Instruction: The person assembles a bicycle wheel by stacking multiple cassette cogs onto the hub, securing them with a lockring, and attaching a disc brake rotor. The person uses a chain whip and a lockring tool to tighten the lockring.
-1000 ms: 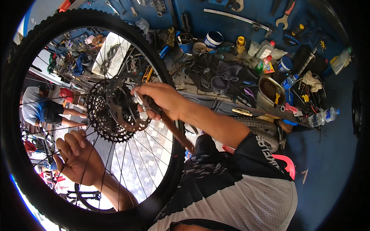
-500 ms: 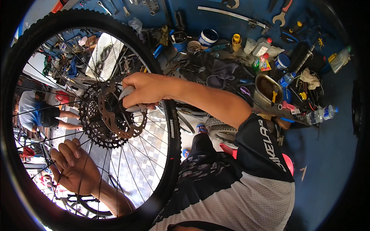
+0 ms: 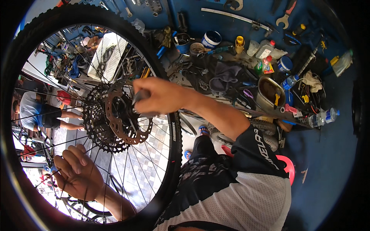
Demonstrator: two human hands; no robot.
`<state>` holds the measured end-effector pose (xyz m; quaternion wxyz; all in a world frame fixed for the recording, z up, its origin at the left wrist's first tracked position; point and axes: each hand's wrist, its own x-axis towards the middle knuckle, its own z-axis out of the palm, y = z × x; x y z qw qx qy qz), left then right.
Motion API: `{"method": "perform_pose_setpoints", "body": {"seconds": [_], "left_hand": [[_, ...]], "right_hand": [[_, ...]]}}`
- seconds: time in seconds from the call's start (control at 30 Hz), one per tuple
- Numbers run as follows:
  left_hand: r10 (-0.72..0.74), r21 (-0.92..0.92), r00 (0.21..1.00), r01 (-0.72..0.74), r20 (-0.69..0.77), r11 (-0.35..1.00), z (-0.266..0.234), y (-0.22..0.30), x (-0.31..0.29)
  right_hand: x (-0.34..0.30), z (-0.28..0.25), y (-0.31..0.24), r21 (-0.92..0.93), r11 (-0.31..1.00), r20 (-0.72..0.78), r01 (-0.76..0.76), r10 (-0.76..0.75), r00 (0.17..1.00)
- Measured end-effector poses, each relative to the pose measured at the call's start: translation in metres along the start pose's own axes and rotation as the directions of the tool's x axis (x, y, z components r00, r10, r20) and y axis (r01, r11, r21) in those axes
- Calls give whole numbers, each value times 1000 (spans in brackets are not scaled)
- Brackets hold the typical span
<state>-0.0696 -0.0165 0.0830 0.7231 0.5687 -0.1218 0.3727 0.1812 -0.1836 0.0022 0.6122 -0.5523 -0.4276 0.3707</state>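
Observation:
A bicycle wheel with a knobby black tyre [image 3: 175,142] fills the left side, tilted toward me. At its middle are a brown disc brake rotor [image 3: 115,129] and, behind it, a black cassette [image 3: 90,115]. My right hand [image 3: 160,94] is closed at the hub, around a dark grey rounded tool handle [image 3: 141,96]. Motion blurs that hand, and the tool's working end is hidden. Below the cassette, my left hand [image 3: 79,175] reaches in from the wheel's far side among the spokes. Its fingers are curled around a thin black spoke [image 3: 45,180], thumb beside them.
A cluttered workbench runs behind, with a white basket [image 3: 94,73], a metal pot [image 3: 259,101], bottles and a grey cloth [image 3: 225,77]. Wrenches hang on the blue wall [image 3: 254,7]. Another person [image 3: 31,109] shows through the spokes. A red stool [image 3: 289,169] is beside me.
My right hand and the tool have shifted slightly right and turned at the hub. The wheel and my left hand sit slightly lower and further right in view, as does the background.

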Motion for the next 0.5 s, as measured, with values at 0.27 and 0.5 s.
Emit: {"method": "perform_pose_setpoints", "body": {"seconds": [0.27, 0.5], "left_hand": [[-9, -108, 999, 4, -45, 994, -33, -3, 5], [6, -117, 999, -11, -43, 993, -37, 0, 1]], "right_hand": [[-21, -100, 58, -369, 928, -546, -59, -165, 821], [19, -183, 205, 316, 933, -845, -170, 358, 398]]}}
